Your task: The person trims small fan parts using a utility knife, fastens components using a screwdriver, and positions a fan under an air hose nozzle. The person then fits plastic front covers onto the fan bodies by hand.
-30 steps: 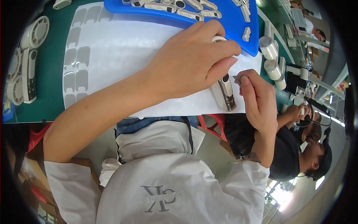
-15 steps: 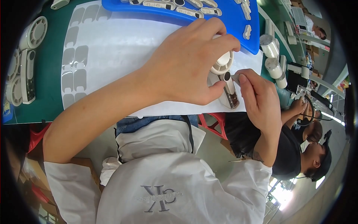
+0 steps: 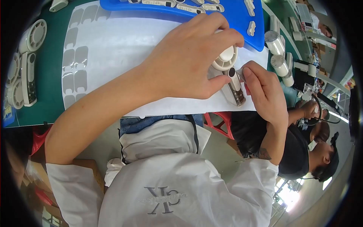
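My left hand (image 3: 193, 56) is closed around a cream device with a round spoked head (image 3: 226, 60), which looks like a small handheld fan. Its fingers curl over the head, and the thumb lies by the handle (image 3: 235, 89). The handle has a pale oval cap with a dark round spot and a dark, glossy panel at its lower end. At the handle's right side, my right hand (image 3: 264, 87) pinches a small grey piece of film (image 3: 240, 74) between thumb and forefinger. Whether the film touches the handle I cannot tell. Both hands are over a white sheet (image 3: 117, 41).
Grey film labels (image 3: 81, 55) sit in rows on the sheet's left. A blue tray (image 3: 249, 39) at the back holds several cream parts. More fan-like devices (image 3: 28, 75) stand on the green table at left. Clear-sided cylinders (image 3: 278, 56) are at right, beyond which a person in black (image 3: 291, 151) sits.
The device's handle has shifted slightly right and up. My right hand has moved a little up, still pinching the film. My left hand keeps its hold.
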Demonstrator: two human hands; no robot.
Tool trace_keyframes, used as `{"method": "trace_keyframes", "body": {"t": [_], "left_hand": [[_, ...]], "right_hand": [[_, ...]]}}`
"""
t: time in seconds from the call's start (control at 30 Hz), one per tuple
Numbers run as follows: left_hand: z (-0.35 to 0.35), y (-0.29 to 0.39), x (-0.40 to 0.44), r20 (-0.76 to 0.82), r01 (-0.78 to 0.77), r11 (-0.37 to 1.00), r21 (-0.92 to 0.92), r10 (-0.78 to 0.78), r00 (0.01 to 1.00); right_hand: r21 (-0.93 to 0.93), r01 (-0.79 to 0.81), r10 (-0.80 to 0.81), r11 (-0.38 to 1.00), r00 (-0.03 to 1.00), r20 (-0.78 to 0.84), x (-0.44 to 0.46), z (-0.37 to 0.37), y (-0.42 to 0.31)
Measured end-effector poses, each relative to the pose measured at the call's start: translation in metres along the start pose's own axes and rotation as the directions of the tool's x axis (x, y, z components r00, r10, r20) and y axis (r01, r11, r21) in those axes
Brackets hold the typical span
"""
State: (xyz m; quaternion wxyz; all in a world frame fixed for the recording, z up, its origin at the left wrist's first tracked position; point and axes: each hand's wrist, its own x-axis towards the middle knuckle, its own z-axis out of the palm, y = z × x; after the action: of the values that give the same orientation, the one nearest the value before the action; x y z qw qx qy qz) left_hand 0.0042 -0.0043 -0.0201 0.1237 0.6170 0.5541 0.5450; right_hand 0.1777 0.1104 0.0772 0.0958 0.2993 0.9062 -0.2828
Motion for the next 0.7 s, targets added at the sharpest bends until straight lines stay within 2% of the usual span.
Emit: {"method": "trace_keyframes", "body": {"t": [0.07,0.13,0.17,0.23,0.27,0.37,0.43,0.47,0.53,0.7], "left_hand": [[0.0,0.0,0.001,-0.003,0.001,1.0,0.013,-0.001,1.0],[0.001,0.0,0.001,-0.012,0.002,1.0,0.012,-0.002,1.0],[0.001,0.0,0.001,-0.01,0.0,1.0,0.011,0.0,1.0],[0.002,0.0,0.001,-0.014,0.008,1.0,0.019,-0.007,1.0],[0.001,0.0,0.001,-0.012,0.006,1.0,0.019,-0.006,1.0],[0.0,0.0,0.001,0.011,0.004,1.0,0.013,-0.004,1.0],[0.001,0.0,0.001,0.008,0.005,1.0,0.017,-0.005,1.0],[0.0,-0.001,0.001,0.004,0.004,1.0,0.024,-0.004,1.0],[0.0,0.001,0.0,0.025,0.009,1.0,0.015,-0.01,1.0],[0.0,0.0,0.001,0.024,0.002,1.0,0.012,-0.003,1.0]], "right_hand": [[-0.057,-0.044,0.044,0.997,0.999,-0.006,-0.001,0.0,-0.006],[-0.222,0.024,-0.05,0.975,0.992,-0.113,-0.004,0.003,-0.012],[-0.221,0.022,-0.049,0.975,0.992,-0.116,-0.006,0.004,-0.016],[-0.414,0.004,-0.074,0.91,0.985,-0.154,-0.009,0.006,-0.022],[-0.413,0.002,-0.072,0.911,0.985,-0.155,-0.009,0.006,-0.02],[-0.32,0.06,-0.104,0.945,0.987,-0.119,-0.003,0.002,-0.007],[0.047,0.044,-0.045,0.998,0.999,0.021,0.003,-0.001,0.007],[0.045,0.051,-0.052,0.998,0.998,0.02,0.005,-0.003,0.011],[0.179,-0.048,0.024,0.983,0.991,0.132,0.006,-0.002,0.015],[0.155,0.083,-0.093,0.984,0.994,0.061,0.008,0.003,0.021]]}}
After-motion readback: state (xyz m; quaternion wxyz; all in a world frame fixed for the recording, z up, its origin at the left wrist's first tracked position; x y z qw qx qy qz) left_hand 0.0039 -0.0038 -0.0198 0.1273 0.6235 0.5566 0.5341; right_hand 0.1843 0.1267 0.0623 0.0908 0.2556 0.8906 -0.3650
